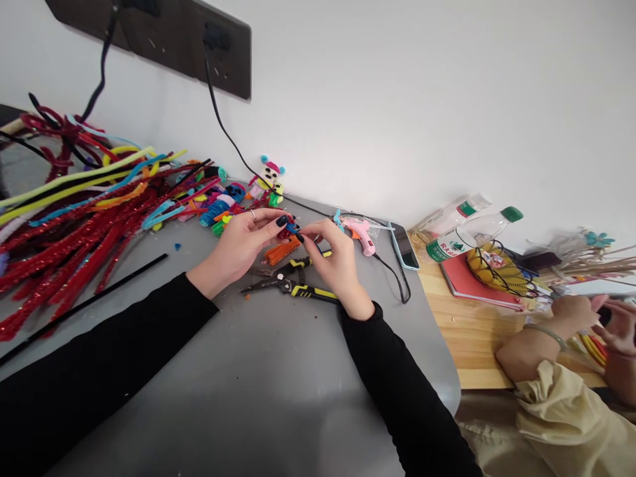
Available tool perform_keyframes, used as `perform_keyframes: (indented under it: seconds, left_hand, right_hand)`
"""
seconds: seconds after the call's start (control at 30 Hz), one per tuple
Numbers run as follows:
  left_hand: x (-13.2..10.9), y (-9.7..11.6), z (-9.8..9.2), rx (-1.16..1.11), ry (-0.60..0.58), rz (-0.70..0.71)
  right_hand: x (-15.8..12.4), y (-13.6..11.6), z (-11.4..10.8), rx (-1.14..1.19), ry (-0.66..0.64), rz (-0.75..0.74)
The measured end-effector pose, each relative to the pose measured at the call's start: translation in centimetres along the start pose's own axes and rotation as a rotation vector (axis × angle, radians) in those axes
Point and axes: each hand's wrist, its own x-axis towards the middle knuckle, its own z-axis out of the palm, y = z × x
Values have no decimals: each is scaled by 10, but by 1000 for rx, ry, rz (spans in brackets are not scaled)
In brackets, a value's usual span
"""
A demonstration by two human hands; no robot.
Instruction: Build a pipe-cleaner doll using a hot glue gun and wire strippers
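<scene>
At the table's (278, 384) left, fuzzy stems (106, 222) lie in a heap. Your left hand's fingers (271, 231) are nearly closed, pinching a small red-and-blue fuzzy piece (291, 228). It sits at their tips, between your hands; your right hand (338, 260) pinches its near side just as narrowly, beside yellow-handled pliers (285, 286). Farther right lies a pink glue gun (365, 236).

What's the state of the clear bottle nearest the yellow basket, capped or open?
Capped: a green cap sits on the neck of the bottle. How tightly it's screwed, I can't tell.
</scene>
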Motion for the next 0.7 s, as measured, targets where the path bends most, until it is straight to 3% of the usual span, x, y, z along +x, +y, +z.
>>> perform_keyframes:
  seconds: [0.33,0.47,0.7]
  left_hand:
    - [-2,3,2,-33,-73,-100]
    - [-3,3,2,35,-120,-112]
    - [-2,2,0,282,-77,-21]
  right_hand:
    - [-1,2,1,4,44,20]
    - [-1,4,2,7,38,28]
    - [-1,4,2,24,36,18]
